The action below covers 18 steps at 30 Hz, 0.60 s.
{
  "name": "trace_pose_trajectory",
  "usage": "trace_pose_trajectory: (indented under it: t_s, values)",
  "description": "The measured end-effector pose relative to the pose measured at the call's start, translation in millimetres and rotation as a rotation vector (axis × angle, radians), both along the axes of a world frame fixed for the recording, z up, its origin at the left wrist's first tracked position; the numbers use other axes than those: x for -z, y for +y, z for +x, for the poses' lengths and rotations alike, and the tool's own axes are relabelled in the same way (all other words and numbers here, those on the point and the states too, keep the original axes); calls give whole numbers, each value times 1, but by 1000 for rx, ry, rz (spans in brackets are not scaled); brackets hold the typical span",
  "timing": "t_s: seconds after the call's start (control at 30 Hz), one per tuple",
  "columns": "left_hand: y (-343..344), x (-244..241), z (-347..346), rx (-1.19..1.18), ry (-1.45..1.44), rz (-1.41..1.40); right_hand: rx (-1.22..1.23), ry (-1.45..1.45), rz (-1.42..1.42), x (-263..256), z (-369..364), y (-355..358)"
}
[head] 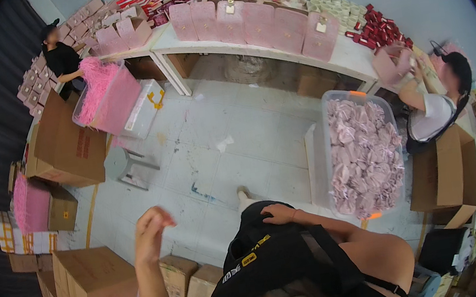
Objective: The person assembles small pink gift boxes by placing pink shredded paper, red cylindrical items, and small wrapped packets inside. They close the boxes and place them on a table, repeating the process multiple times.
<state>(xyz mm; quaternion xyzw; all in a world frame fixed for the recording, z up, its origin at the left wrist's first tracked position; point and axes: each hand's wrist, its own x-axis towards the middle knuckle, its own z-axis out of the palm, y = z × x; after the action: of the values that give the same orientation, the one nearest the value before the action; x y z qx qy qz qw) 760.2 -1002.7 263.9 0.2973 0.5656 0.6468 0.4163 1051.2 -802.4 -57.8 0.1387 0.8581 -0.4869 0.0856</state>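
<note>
My left hand (154, 227) is raised over the floor at the lower left, its fingers curled; whether anything is between them cannot be told. My right hand (278, 213) rests on the dark clothing over my thigh, fingers loosely spread, holding nothing. A black apron (258, 275) with printed patches covers my front. Right of me stands a clear plastic bin (328, 137) with orange latches, filled with pale pink wrapped bundles (361, 155). Ahead, a row of pink gift boxes (258, 23) lines a white table (207, 45).
One person (62, 58) reaches towards a bin of pink shredded paper (99, 85); another (435, 106) handles a pink bag (392, 65). A grey stool (118, 163), open cardboard cartons (70, 146) and stacked cartons (100, 294) stand at left. Another carton (446, 172) stands at right.
</note>
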Motion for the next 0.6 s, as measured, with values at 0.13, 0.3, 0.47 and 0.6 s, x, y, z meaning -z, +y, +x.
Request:
trace_pose_trajectory:
  t_s: [0.13, 0.3, 0.47, 0.6]
  values:
    - [84, 29, -90, 299, -57, -136, 233, -115, -91, -1, -92, 41]
    - [104, 127, -231, 327, -199, -402, 281, -172, -366, 16, -223, 85]
    - [56, 261, -406, 39, -300, -680, 330, -318, -453, 16, -294, 87]
    - [2, 348, -549, -223, -406, -741, 528, -323, -345, 45, -325, 92]
